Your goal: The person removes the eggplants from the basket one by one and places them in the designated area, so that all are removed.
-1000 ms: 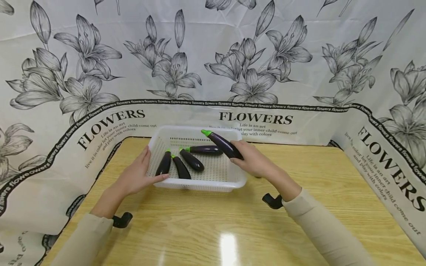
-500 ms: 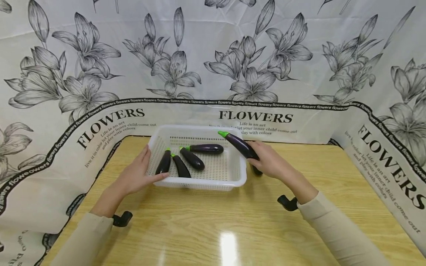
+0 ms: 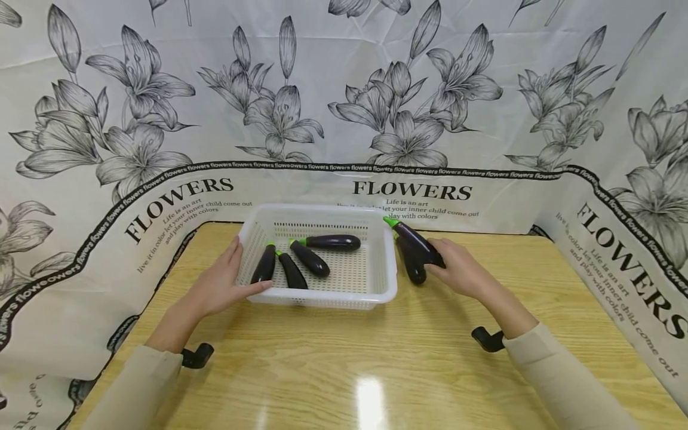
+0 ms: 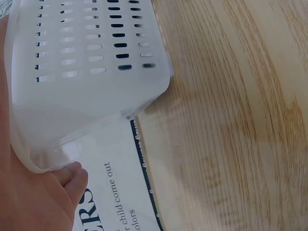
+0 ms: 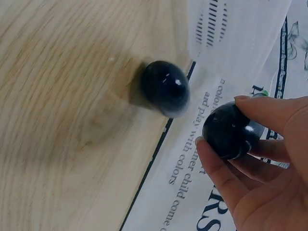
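A white perforated plastic basket (image 3: 333,297) stands toward the back of the table, with several dark purple eggplants (image 3: 310,260) lying inside it. My left hand (image 3: 215,285) grips the basket's left end, thumb over the front rim; the left wrist view shows fingertips (image 4: 77,180) bent under the rim. To the right of the basket, my right hand (image 3: 459,270) holds an eggplant (image 3: 412,237) by its thick end, green stem pointing back and left. Another eggplant (image 3: 412,270) lies on the table beside the basket, partly hidden under the held one.
The wooden table (image 3: 301,358) reaches toward me and to the right. A white cloth (image 3: 290,179) with printed flowers and lettering surrounds its back and sides. Black curved pieces (image 3: 197,356) sit at both wrists.
My right hand has carried the eggplant rightward from above the basket to beyond its right side, and lower. The eggplant lying there has come into view. The left hand and basket stay put.
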`<state>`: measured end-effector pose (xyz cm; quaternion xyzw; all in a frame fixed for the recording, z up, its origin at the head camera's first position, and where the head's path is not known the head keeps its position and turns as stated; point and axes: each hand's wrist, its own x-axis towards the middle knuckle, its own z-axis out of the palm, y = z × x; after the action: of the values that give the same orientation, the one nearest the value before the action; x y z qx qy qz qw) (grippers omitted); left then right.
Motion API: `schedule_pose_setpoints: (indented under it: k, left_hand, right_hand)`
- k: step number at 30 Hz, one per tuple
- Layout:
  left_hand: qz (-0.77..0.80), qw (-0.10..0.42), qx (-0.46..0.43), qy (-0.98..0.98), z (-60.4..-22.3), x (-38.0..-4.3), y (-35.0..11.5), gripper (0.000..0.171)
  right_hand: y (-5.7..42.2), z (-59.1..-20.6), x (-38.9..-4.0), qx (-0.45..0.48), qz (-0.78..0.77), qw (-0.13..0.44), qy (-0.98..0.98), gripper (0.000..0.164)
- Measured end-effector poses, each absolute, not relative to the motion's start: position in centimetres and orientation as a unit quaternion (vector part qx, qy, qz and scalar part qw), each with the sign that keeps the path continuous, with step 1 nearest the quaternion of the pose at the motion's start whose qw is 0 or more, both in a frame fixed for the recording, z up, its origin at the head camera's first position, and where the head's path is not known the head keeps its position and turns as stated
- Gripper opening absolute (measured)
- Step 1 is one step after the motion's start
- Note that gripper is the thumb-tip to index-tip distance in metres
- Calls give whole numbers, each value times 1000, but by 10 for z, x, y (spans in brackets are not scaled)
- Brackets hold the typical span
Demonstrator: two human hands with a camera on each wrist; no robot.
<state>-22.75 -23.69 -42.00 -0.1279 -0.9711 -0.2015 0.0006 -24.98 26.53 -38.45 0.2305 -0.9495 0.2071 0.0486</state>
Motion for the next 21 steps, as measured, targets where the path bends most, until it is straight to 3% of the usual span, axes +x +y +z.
schedule_pose_setpoints:
  k: [8,17,21]
  left_hand:
    - [-204,1,-127,-971,-420,-227,-238,129]
    - [-201,-2,-128,-971,-422,-230,-239,129]
    - [-200,-3,-128,-971,-423,-230,-239,129]
  right_hand:
    - [286,-395,-258,192,213,37,-957,56]
    - [290,-411,-274,150,194,13,-969,35]
    - [288,-417,-279,124,184,-9,-975,39]
